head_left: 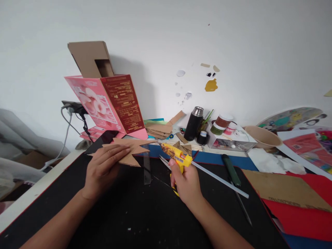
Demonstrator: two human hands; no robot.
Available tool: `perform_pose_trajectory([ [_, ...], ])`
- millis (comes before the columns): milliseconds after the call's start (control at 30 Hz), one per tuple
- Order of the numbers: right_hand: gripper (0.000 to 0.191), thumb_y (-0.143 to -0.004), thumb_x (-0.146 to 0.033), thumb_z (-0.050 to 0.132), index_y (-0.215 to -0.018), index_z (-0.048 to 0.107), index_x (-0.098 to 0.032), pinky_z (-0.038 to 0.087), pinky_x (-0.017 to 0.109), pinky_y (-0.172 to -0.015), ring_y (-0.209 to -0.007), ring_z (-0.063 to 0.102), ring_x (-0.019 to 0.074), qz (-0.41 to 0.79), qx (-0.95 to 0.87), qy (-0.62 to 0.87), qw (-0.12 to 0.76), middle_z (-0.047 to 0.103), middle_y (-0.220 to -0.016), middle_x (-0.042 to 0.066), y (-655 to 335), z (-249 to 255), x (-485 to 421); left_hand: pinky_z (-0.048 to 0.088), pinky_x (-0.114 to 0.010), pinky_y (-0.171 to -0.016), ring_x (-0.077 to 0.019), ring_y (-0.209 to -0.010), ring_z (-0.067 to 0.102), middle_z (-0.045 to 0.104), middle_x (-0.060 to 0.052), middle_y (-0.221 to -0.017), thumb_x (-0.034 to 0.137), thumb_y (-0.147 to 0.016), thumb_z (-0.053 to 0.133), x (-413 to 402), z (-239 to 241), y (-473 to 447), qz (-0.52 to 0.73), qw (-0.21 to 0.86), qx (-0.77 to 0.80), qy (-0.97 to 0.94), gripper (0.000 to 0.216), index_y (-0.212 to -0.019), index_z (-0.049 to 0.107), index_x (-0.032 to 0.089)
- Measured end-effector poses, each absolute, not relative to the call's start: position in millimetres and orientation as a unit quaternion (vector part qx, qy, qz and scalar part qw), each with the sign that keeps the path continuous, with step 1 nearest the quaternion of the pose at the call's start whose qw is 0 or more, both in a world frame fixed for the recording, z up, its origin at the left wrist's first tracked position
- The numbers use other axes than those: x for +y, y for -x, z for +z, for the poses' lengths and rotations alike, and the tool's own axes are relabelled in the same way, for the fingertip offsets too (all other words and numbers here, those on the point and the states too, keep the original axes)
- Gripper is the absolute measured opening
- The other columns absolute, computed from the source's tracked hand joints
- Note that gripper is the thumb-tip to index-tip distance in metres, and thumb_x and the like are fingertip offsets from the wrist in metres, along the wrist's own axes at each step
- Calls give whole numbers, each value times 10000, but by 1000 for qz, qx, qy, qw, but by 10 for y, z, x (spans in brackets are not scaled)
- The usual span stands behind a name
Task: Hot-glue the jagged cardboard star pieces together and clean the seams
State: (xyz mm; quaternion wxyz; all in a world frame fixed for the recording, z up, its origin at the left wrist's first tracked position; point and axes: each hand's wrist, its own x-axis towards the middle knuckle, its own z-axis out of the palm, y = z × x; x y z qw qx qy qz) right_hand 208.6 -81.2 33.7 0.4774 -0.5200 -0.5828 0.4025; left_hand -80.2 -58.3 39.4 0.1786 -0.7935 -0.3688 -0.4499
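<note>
My right hand grips a yellow hot glue gun by its handle, with a long clear glue stick poking out of the back. The gun's nozzle points left and is at or very close to a spike tip of a jagged cardboard cutout. Over that cutout lies my left hand, fingers closed across it; the thumb is mostly hidden. Beneath the gun, scissors with yellow handles are partly covered by my right hand. A clear ruler lies on the black mat between my hands.
A pink box with a brown carton on top stands back left. Cardboard scraps, a black thermos and paint jars line the wall. A green-handled knife and cardboard sheet lie right.
</note>
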Motion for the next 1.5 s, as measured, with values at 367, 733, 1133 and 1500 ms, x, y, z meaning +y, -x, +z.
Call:
perform_pose_trajectory([
  [367,582,-1006,-703,533,-665,561,-233,396,243,-458,-407,523,139,403,-584,516,480,505,-442,-29,-2080,332,-802,591,-434,-991,-264,-1158,766,812,-81,-1245,60,-983,618,-590,404,797,-442,184,-371,796,430,-1349,697,273],
  [733,584,-1028,-671,528,-643,562,-233,401,236,-461,-407,533,137,389,-592,517,481,505,-435,-28,-2085,305,-799,582,-435,-1004,-259,-1159,759,806,-94,-1249,38,-977,616,-578,379,806,-443,181,-366,798,448,-1360,689,259],
  [1133,621,-1031,-668,506,-583,535,-238,410,246,-486,-415,537,136,384,-597,528,467,515,-425,-16,-2088,344,-811,589,-422,-985,-252,-1142,768,813,-67,-1242,97,-1006,597,-594,408,774,-449,175,-375,792,397,-1337,708,288],
  [1500,629,-1018,-697,516,-581,527,-244,407,253,-477,-408,523,141,389,-592,527,470,500,-420,-18,-2078,358,-820,597,-430,-988,-259,-1142,774,814,-76,-1246,100,-994,616,-588,400,786,-448,177,-374,793,406,-1342,706,288],
])
